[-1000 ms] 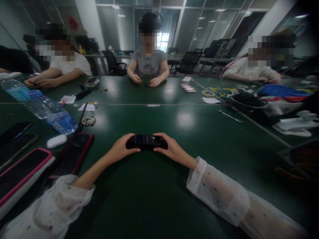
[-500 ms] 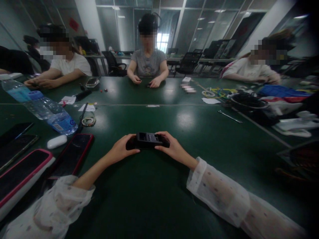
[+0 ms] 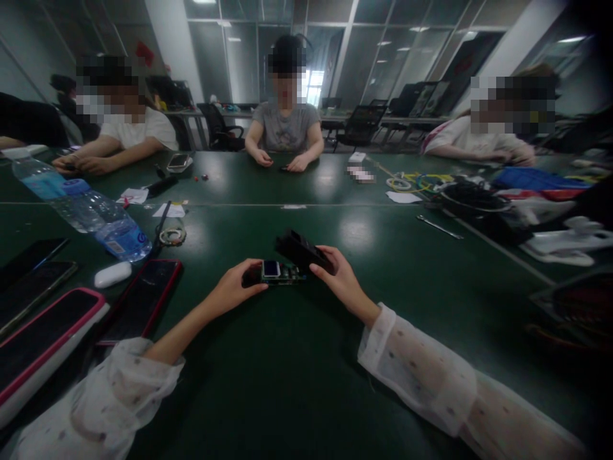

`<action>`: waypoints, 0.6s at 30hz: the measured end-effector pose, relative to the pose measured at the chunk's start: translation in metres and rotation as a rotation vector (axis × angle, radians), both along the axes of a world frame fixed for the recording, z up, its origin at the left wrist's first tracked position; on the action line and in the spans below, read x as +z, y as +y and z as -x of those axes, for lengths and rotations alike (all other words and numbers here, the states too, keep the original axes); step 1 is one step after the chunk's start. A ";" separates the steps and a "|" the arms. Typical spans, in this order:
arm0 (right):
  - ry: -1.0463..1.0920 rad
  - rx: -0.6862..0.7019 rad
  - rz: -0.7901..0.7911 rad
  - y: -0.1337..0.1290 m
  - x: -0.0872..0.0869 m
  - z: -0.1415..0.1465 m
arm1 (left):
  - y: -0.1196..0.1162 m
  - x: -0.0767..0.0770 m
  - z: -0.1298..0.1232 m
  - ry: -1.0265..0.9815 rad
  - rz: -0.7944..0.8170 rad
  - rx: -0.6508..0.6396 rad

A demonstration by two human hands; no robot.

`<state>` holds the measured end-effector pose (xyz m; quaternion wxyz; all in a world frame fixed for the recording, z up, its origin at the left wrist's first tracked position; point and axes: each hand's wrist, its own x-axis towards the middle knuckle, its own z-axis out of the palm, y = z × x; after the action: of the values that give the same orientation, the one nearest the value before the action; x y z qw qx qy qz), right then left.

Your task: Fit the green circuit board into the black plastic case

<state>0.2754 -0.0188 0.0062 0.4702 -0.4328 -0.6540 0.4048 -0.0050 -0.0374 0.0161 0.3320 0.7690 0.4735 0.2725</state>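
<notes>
My left hand (image 3: 239, 284) is closed on the left end of a small circuit board (image 3: 290, 273) with a square screen (image 3: 271, 268). The board lies low over the green table, its green edge and small parts bare. In my right hand (image 3: 338, 275) is a black plastic housing (image 3: 299, 250), gripped at its right end between thumb and fingers. The housing is tilted, its left end raised above the board's right part. Whether the two still touch cannot be made out. Part of the board's left end is hidden by my left fingers.
Several phones, one a red-edged phone (image 3: 143, 300), a white earbud case (image 3: 113, 274) and water bottles (image 3: 122, 233) lie to the left. A wrench (image 3: 439, 227) and piled cables (image 3: 474, 195) are on the right. People sit across the green table (image 3: 297, 383).
My right hand has lifted the black housing off the device and tilted it up, baring the circuit board and screen. My left hand has stayed in nearly the same place.
</notes>
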 end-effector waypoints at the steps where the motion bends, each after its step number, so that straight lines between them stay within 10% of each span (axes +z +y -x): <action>1: 0.003 -0.054 -0.026 0.001 -0.002 0.000 | 0.000 0.001 0.000 0.003 -0.004 0.002; 10: -0.254 -0.540 -0.359 0.017 -0.008 -0.024 | -0.001 0.003 -0.001 0.005 -0.026 0.025; 18: -0.300 -0.670 -0.145 0.034 -0.027 -0.040 | -0.001 0.003 -0.001 0.019 -0.029 0.045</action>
<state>0.3155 0.0153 -0.0204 0.5051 -0.6428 -0.5647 0.1132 -0.0044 -0.0385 0.0193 0.3099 0.7654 0.4898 0.2797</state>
